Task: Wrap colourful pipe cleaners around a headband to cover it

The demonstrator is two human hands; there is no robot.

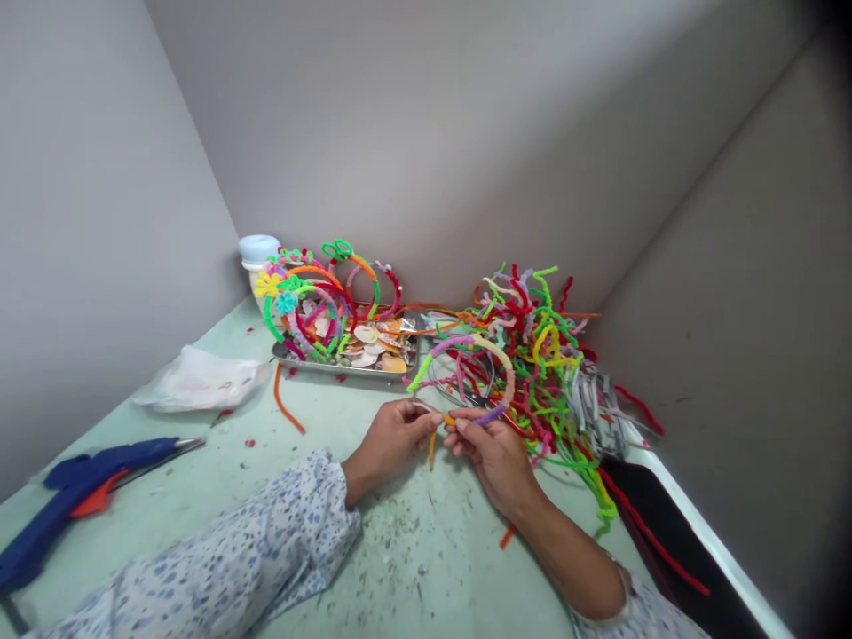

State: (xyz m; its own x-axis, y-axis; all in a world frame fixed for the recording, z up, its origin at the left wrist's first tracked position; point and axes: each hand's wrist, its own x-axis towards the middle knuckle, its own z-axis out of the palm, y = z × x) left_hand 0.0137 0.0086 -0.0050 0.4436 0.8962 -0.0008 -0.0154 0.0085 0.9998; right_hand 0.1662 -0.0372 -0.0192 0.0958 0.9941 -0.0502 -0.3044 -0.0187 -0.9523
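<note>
A headband (509, 373) wrapped in green, purple, cream, brown and violet pipe cleaner is held low over the table, between both hands. My left hand (398, 437) pinches its bare grey end. With thumb and fingers closed, my right hand (489, 453) grips the headband beside a short orange-yellow wrapped part. A loose yellow-orange tail (432, 449) hangs down between the hands.
Behind are a metal tray (346, 368) with shells and finished headbands, and a blue-lidded jar (259, 250). Tangled pipe cleaners (546, 355) and grey bands (592, 413) lie right. A plastic bag (200, 382) and blue glue gun (86, 488) lie left.
</note>
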